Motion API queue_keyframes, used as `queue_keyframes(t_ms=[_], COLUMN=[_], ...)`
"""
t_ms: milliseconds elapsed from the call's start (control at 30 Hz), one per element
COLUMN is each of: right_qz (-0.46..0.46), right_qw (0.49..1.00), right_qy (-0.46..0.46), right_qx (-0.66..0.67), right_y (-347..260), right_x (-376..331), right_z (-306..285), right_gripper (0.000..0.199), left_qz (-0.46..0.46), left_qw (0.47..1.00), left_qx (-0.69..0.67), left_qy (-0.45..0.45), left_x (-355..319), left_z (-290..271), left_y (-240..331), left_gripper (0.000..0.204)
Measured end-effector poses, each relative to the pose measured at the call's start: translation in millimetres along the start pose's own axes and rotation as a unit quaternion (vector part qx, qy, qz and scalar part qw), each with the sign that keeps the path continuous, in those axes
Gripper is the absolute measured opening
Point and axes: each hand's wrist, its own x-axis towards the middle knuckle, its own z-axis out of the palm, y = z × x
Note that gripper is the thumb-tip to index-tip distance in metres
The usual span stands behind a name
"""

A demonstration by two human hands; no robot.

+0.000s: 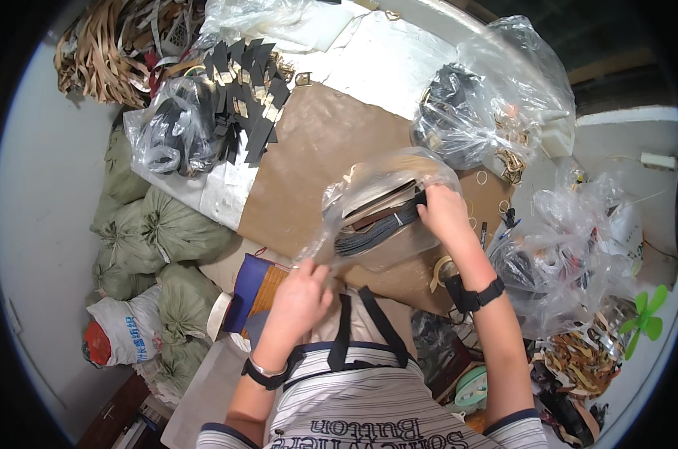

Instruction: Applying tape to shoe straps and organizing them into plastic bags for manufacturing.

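The left hand's (303, 295) fingers pinched the near-left edge of a clear bag (399, 161). The right hand's (445, 217) fingers curled at its right side, by the ends of the dark strips (380, 233) inside; whether they gripped film or strips could not be told. The bag was over the nearer part of a brown sheet (316, 142), with bare brown room beyond it and to its left. A tape roll (444, 271) and a marker (483, 233) narrowed the right side. Black pieces (257, 101) lay along the sheet's far-left edge, on a white tabletop (402, 60). Green sacks (182, 228) were heaped left, beside a pale wall (40, 187).
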Motion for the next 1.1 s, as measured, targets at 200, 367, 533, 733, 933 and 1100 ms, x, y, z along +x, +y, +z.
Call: queue_keyframes(t_ms=[200, 367, 533, 733, 933, 1100], right_qz=[-0.067, -0.145, -0.139, -0.190, -0.359, -0.392], right_qw=[0.997, 0.983, 0.987, 0.981, 0.929, 0.913], right_qy=[-0.029, 0.056, 0.069, 0.007, 0.075, 0.112], right_qx=[-0.006, -0.097, -0.049, -0.038, -0.042, -0.018], right_y=[13.2, 17.2, 26.7, 39.6, 4.0, -21.2], right_x=[-11.1, -6.4, 2.7, -18.8, -82.9, -113.4], right_z=[60.6, 105.1, 114.1, 100.2, -14.5, -59.6], right_gripper=[0.047, 0.053, 0.047, 0.046, 0.040, 0.047], left_qz=[0.121, 0.115, 0.074, 0.033, 0.127, 0.198], left_qw=[0.993, 0.993, 0.997, 0.999, 0.983, 0.978], left_qx=[-0.011, -0.014, -0.010, -0.027, -0.122, -0.057], left_qy=[-0.006, 0.032, 0.024, -0.003, 0.050, 0.036], left_x=[29.7, 28.4, 5.7, -8.4, 7.0, 39.0], left_z=[-6.1, -17.0, -21.1, -9.2, -4.5, 17.6], left_y=[-20.9, -37.2, -51.1, -30.5, 25.9, 49.5], left_gripper=[0.021, 0.018, 0.019, 0.022, 0.058, 0.073])
